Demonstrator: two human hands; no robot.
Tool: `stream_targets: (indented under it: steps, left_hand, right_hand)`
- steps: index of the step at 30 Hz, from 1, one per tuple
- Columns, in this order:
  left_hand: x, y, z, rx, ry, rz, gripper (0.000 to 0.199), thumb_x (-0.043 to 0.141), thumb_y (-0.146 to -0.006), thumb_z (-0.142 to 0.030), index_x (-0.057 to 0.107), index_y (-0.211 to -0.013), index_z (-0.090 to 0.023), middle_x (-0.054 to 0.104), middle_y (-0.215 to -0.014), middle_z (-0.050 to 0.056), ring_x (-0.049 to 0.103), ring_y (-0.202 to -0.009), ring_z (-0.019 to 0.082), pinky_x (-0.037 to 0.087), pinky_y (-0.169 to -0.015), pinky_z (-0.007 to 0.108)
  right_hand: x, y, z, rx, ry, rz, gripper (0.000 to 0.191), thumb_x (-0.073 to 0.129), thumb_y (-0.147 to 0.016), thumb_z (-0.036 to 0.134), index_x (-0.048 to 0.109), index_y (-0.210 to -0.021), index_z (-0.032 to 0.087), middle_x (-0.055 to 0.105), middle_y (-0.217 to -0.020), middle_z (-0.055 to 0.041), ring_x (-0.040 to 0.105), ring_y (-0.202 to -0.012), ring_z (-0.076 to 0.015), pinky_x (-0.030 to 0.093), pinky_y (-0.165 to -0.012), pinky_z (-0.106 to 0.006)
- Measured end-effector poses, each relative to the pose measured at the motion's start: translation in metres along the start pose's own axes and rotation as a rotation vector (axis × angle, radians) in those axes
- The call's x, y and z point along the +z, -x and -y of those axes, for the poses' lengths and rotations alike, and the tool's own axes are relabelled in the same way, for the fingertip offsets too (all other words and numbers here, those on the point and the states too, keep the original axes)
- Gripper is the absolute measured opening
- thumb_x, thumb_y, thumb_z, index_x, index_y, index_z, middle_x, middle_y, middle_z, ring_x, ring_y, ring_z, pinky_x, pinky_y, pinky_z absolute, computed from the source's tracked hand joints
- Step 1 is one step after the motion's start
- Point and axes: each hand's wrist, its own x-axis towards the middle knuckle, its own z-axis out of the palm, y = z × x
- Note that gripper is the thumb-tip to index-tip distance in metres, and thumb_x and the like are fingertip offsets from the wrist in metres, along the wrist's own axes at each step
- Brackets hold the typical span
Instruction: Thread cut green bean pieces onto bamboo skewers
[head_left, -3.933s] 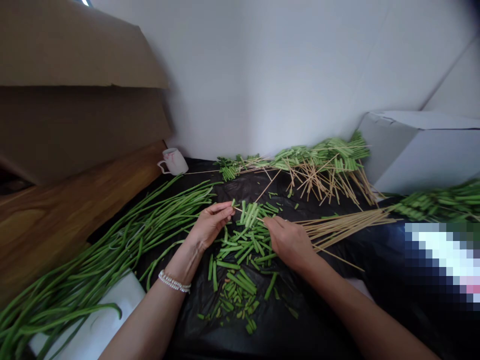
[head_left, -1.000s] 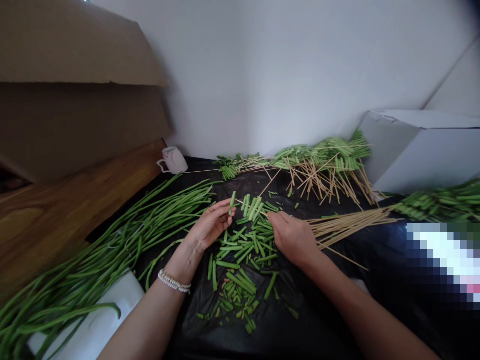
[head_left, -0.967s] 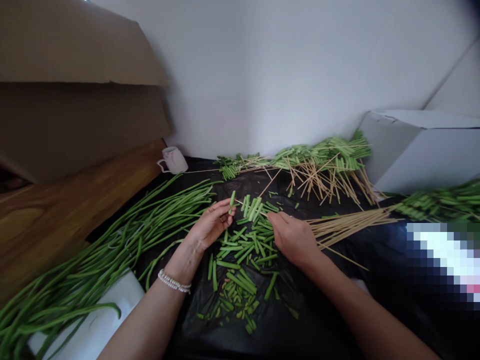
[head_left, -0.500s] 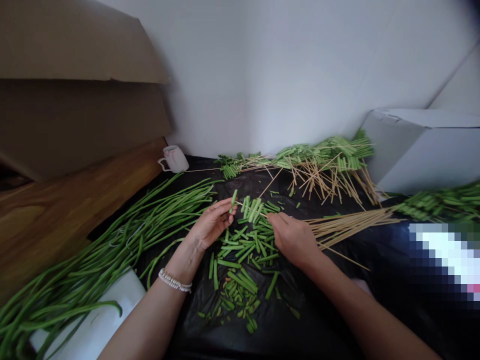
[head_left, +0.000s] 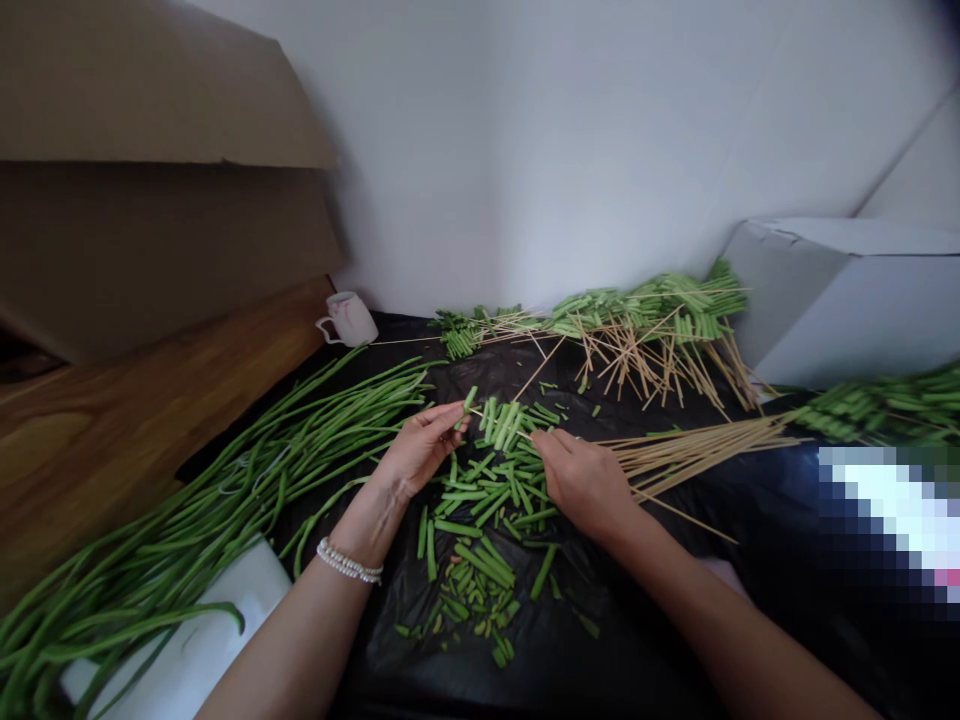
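While facing a pale wall (head_left: 562, 130) over a black plastic sheet (head_left: 525, 685), bordered at left by brown wood (head_left: 90, 430), can see a cardboard box (head_left: 165, 250) at left, a white box (head_left: 806, 310) at right and a mug (head_left: 354, 318) near the wall, but cannot see into any of them. Pinching a bean piece (head_left: 469, 400) at one end of a skewer (head_left: 523, 434) in the grip of the left hand (head_left: 424, 445), clasping the skewer beyond its threaded pieces (head_left: 504, 425) in the right hand (head_left: 585, 480), above scattered cut beans (head_left: 516, 490). Hiding near ends of pale sticks (head_left: 697, 440) behind the right hand. Can also see long green beans (head_left: 187, 520) at left, partly over a white block (head_left: 195, 665), and loaded skewers (head_left: 649, 305) heaped along the wall
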Motion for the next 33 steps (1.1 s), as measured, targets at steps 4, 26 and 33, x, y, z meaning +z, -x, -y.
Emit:
stream_targets:
  steps: [4,26,33]
  left_hand:
    - [0.0018,0.0015,0.0014,-0.003,-0.012,0.014,0.023,0.082,-0.064,-0.018,0.074,-0.084,-0.01,0.069,-0.074,0.004,0.059,-0.063,0.007,0.048,-0.06,0.016]
    - [0.0017,0.002,0.0048,0.036,-0.127,0.047,0.022,0.083,-0.061,-0.024,0.073,-0.076,-0.012,0.066,-0.071,0.002,0.056,-0.062,0.007,0.045,-0.063,0.019]
    - [0.0056,0.0038,0.0071,0.063,-0.148,0.094,0.021,0.083,-0.062,-0.026,0.072,-0.074,-0.013,0.064,-0.07,0.001,0.055,-0.064,0.007,0.044,-0.064,0.019]
  right_hand:
    - [0.0005,0.0003,0.0003,-0.002,-0.018,0.005,0.029,0.039,-0.09,0.014,0.065,-0.102,0.018,0.065,-0.081,-0.0023,0.057,-0.067,-0.012,0.034,-0.059,-0.025]
    - [-0.003,-0.0002,0.0052,0.072,-0.131,0.122,0.027,0.037,-0.092,0.014,0.062,-0.098,0.019,0.067,-0.087,-0.0021,0.06,-0.076,-0.0136,0.036,-0.063,-0.025]
    - [-0.0048,-0.0018,0.0075,0.052,-0.102,0.128,0.027,0.037,-0.092,0.013,0.062,-0.1,0.019,0.066,-0.086,-0.0025,0.06,-0.075,-0.0139,0.035,-0.062,-0.025]
